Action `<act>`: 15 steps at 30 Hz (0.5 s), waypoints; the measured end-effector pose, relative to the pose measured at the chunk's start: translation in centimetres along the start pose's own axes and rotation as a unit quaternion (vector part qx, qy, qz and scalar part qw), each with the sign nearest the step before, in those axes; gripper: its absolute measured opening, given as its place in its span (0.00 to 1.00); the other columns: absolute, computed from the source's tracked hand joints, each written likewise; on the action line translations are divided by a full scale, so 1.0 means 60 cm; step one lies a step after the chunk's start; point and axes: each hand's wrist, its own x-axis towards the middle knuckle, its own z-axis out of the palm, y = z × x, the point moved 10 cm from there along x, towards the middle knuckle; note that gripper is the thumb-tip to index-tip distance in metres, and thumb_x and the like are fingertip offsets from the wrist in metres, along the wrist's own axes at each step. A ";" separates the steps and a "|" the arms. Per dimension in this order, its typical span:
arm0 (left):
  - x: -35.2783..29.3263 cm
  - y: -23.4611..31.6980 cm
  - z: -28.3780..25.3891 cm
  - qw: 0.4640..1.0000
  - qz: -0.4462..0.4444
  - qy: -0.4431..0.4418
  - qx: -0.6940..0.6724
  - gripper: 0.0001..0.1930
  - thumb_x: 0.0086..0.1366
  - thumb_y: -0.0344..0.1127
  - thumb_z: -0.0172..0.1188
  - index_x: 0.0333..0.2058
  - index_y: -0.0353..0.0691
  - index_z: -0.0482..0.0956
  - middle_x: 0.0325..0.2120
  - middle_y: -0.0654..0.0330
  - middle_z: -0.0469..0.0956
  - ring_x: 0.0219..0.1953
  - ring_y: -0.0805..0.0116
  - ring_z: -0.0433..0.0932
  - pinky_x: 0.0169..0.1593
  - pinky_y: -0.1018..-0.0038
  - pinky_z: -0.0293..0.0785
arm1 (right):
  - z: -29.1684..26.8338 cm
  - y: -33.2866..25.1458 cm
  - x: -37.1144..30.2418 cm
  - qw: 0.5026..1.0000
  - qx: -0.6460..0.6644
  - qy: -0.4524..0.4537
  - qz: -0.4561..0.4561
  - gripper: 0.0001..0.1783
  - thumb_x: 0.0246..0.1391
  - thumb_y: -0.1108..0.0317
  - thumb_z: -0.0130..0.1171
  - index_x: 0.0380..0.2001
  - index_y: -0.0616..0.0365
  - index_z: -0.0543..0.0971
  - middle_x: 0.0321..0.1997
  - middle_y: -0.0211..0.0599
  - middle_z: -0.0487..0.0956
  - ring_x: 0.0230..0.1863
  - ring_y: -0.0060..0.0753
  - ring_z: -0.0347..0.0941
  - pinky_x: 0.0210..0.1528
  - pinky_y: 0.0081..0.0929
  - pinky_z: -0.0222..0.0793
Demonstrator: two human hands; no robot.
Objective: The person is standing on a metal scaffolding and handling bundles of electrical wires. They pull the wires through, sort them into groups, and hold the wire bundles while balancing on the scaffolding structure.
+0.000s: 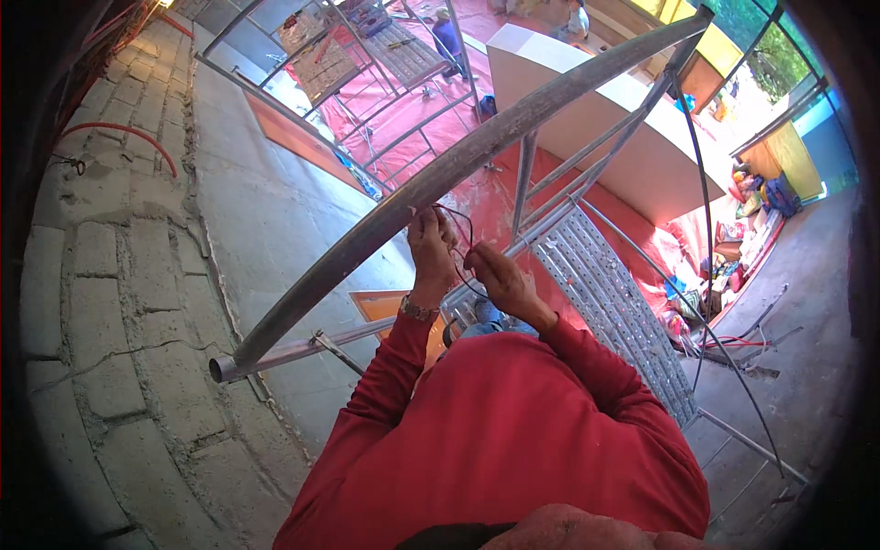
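My left hand (431,249), with a wristwatch (420,308) at the wrist, is closed on a thin dark wire (470,220) just below a thick metal scaffold pipe (486,137). To its right, my right hand (507,282) pinches the same dark wire, which loops up between the two hands. A reddish length of wire shows beside the loop. The wire's ends are hidden by my fingers. Both forearms are in red sleeves.
A perforated metal scaffold plank (610,302) lies to my right below the pipe. A brick wall (119,302) runs along the left. A dark cable (704,183) hangs from the pipe's right end. Beyond stand a large pale box-like panel (596,128) and another scaffold (403,55), with a person (446,38) near it.
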 end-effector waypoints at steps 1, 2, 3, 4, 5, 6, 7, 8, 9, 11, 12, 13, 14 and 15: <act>-0.010 -0.002 0.006 0.999 -0.031 -0.010 0.015 0.18 0.80 0.54 0.48 0.37 0.46 0.71 0.20 0.72 0.59 0.20 0.81 0.58 0.24 0.78 0.55 | 0.002 -0.013 -0.001 0.998 -0.057 -0.015 -0.018 0.08 0.71 0.68 0.48 0.46 0.60 0.74 0.26 0.40 0.74 0.27 0.44 0.74 0.31 0.41 0.68; -0.012 -0.011 0.003 0.999 -0.031 -0.009 0.016 0.18 0.80 0.54 0.48 0.37 0.46 0.71 0.20 0.72 0.59 0.20 0.81 0.58 0.24 0.78 0.55 | 0.006 -0.025 0.000 0.992 -0.114 -0.029 -0.036 0.08 0.68 0.71 0.50 0.46 0.61 0.74 0.28 0.48 0.78 0.30 0.55 0.79 0.33 0.47 0.70; -0.015 -0.035 0.007 0.997 -0.056 -0.021 -0.047 0.20 0.79 0.57 0.47 0.40 0.46 0.71 0.21 0.72 0.60 0.21 0.80 0.59 0.25 0.79 0.56 | 0.004 -0.033 0.002 0.992 -0.113 -0.029 -0.036 0.08 0.68 0.71 0.50 0.46 0.61 0.74 0.28 0.48 0.78 0.30 0.55 0.79 0.33 0.47 0.70; -0.020 -0.044 0.021 0.990 -0.081 -0.034 -0.110 0.22 0.79 0.60 0.46 0.43 0.46 0.71 0.23 0.71 0.61 0.22 0.80 0.61 0.26 0.80 0.58 | 0.021 -0.021 0.002 0.978 -0.186 -0.094 0.024 0.09 0.65 0.73 0.51 0.47 0.60 0.74 0.32 0.53 0.79 0.35 0.60 0.79 0.35 0.51 0.70; -0.029 -0.050 0.028 0.986 -0.115 -0.040 -0.118 0.25 0.77 0.64 0.45 0.46 0.45 0.70 0.25 0.71 0.63 0.25 0.80 0.64 0.28 0.81 0.61 | 0.035 -0.001 -0.004 0.950 -0.257 -0.158 0.085 0.11 0.61 0.75 0.51 0.47 0.60 0.74 0.35 0.58 0.81 0.39 0.66 0.79 0.36 0.55 0.71; -0.030 -0.051 0.032 0.985 -0.116 -0.042 -0.117 0.25 0.77 0.64 0.45 0.46 0.45 0.70 0.25 0.71 0.63 0.25 0.80 0.64 0.28 0.81 0.61 | 0.038 0.000 -0.005 0.950 -0.257 -0.157 0.085 0.11 0.61 0.75 0.51 0.47 0.60 0.74 0.35 0.58 0.81 0.39 0.66 0.79 0.36 0.55 0.71; -0.027 -0.041 0.028 0.993 -0.076 -0.031 -0.082 0.25 0.77 0.63 0.45 0.45 0.44 0.70 0.23 0.71 0.62 0.23 0.80 0.63 0.26 0.80 0.61 | 0.038 -0.001 -0.004 0.956 -0.246 -0.137 0.081 0.12 0.60 0.75 0.52 0.47 0.59 0.74 0.34 0.57 0.81 0.37 0.66 0.79 0.36 0.56 0.71; -0.026 -0.029 0.026 0.998 -0.035 -0.021 -0.047 0.26 0.78 0.63 0.45 0.45 0.43 0.70 0.22 0.70 0.62 0.22 0.79 0.63 0.25 0.79 0.61 | 0.037 0.002 -0.003 0.959 -0.241 -0.127 0.078 0.12 0.60 0.76 0.52 0.48 0.59 0.74 0.34 0.57 0.81 0.36 0.65 0.79 0.36 0.56 0.71; -0.023 -0.032 0.027 0.998 -0.034 -0.021 -0.047 0.26 0.78 0.63 0.45 0.45 0.43 0.70 0.22 0.70 0.62 0.22 0.79 0.63 0.25 0.79 0.61 | 0.035 0.006 -0.004 0.962 -0.236 -0.117 0.076 0.13 0.60 0.76 0.52 0.48 0.59 0.74 0.34 0.57 0.81 0.35 0.65 0.79 0.36 0.57 0.71; -0.018 -0.032 0.002 1.000 -0.005 0.020 -0.018 0.27 0.78 0.63 0.45 0.43 0.41 0.71 0.19 0.68 0.63 0.18 0.77 0.64 0.23 0.78 0.61 | 0.036 0.018 -0.006 0.954 -0.269 -0.112 0.076 0.18 0.61 0.73 0.54 0.54 0.57 0.76 0.35 0.57 0.81 0.35 0.65 0.79 0.35 0.55 0.71; -0.015 -0.034 -0.006 1.000 -0.004 0.021 -0.017 0.27 0.78 0.63 0.45 0.43 0.41 0.71 0.19 0.68 0.63 0.18 0.77 0.64 0.23 0.78 0.61 | 0.039 0.022 -0.007 0.954 -0.267 -0.114 0.076 0.18 0.61 0.73 0.54 0.54 0.57 0.76 0.35 0.57 0.81 0.35 0.65 0.79 0.35 0.55 0.71; -0.013 -0.035 -0.011 0.999 -0.005 0.028 -0.022 0.27 0.78 0.63 0.44 0.42 0.40 0.71 0.17 0.67 0.65 0.16 0.76 0.64 0.22 0.76 0.63 | 0.034 0.013 -0.003 0.966 -0.239 -0.086 0.048 0.17 0.62 0.69 0.55 0.54 0.56 0.78 0.35 0.56 0.81 0.35 0.64 0.79 0.35 0.54 0.71; -0.012 -0.035 -0.017 0.999 -0.007 0.036 -0.027 0.28 0.78 0.62 0.44 0.41 0.38 0.72 0.16 0.66 0.66 0.15 0.74 0.65 0.21 0.75 0.64 | 0.028 0.003 -0.001 0.976 -0.211 -0.059 0.021 0.17 0.64 0.66 0.57 0.54 0.55 0.81 0.35 0.56 0.81 0.35 0.63 0.80 0.34 0.53 0.71; -0.013 -0.034 -0.022 0.999 -0.007 0.037 -0.028 0.28 0.78 0.62 0.44 0.41 0.38 0.72 0.16 0.66 0.66 0.15 0.74 0.65 0.21 0.75 0.64 | 0.028 0.004 0.000 0.975 -0.211 -0.060 0.021 0.17 0.64 0.66 0.57 0.54 0.55 0.81 0.35 0.56 0.81 0.35 0.63 0.80 0.34 0.53 0.71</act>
